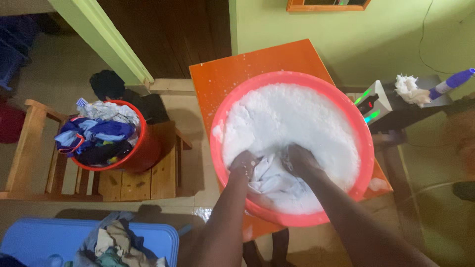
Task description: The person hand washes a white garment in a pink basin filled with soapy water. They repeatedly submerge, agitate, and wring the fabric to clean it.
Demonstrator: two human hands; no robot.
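I see the orange bench carrying a round pink plastic basin full of white suds. Inside it, near its front rim, my left hand and right hand both grip a white cloth, half-submerged. Left of the basin, a red bucket of clothes looks unwashed.

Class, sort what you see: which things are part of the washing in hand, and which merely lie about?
In use: left hand, right hand, white cloth, pink basin of suds, orange table.
Lying about: red bucket of clothes, wooden chair, blue tub.
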